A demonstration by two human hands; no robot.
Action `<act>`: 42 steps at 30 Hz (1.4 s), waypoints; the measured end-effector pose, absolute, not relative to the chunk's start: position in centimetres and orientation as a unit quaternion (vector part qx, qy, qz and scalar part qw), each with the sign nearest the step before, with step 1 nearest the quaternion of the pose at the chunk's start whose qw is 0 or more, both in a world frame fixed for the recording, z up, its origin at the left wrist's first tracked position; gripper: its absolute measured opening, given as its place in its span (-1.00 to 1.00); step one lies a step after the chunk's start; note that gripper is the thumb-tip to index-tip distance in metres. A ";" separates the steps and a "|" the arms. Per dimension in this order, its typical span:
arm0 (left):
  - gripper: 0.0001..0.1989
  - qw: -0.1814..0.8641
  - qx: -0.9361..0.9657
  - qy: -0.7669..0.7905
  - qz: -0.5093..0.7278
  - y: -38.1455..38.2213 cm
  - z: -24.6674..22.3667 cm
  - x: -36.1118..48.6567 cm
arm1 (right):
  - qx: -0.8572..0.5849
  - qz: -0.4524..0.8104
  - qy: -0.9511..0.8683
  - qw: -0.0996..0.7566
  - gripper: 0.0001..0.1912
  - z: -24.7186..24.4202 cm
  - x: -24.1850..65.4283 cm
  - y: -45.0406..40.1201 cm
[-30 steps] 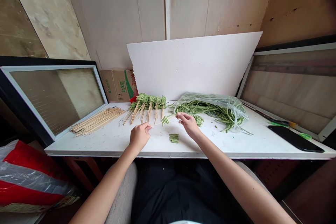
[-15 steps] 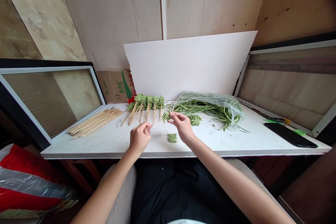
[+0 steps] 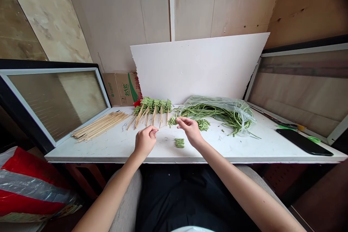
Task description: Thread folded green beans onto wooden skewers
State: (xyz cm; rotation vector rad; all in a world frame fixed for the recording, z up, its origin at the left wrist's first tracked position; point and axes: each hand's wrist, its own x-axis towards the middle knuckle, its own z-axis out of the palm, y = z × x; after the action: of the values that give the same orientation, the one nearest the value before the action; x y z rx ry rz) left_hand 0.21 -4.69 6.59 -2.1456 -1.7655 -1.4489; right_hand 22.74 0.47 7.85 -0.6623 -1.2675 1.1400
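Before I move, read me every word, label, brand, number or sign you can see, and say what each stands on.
"北大荒", in green on the cardboard box; slightly blurred, so a likely reading.
Small print under it and the small green print to its left: too small to read.
Red characters on the box's right part: too blurred to read.
Print low on the red-and-silver bag: unreadable.

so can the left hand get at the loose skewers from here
Probably yes: the loose skewers lie off to the left of the left hand, with bare table between. That hand seems closed on a single skewer, though, so its grip may need freeing first.
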 end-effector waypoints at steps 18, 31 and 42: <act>-0.79 0.023 -0.676 -0.588 -0.444 -3.9 7.3 -2.0 | -0.374 0.222 -0.846 0.310 -0.82 5.9 27.4 3.8; -0.79 0.005 -0.683 -0.588 -0.433 -3.9 6.9 -1.7 | -0.435 0.175 -0.860 0.201 -0.92 5.1 27.3 3.9; -0.76 0.000 -0.682 -0.591 -0.431 -4.1 7.2 -1.4 | -0.373 0.452 -0.642 0.496 -0.57 6.1 28.4 5.7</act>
State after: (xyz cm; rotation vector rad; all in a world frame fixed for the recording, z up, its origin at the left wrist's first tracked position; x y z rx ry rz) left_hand -1.42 -4.12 7.22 -2.1436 -1.8555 -1.3537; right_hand 28.39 5.70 6.05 -0.9030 -1.5546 1.0943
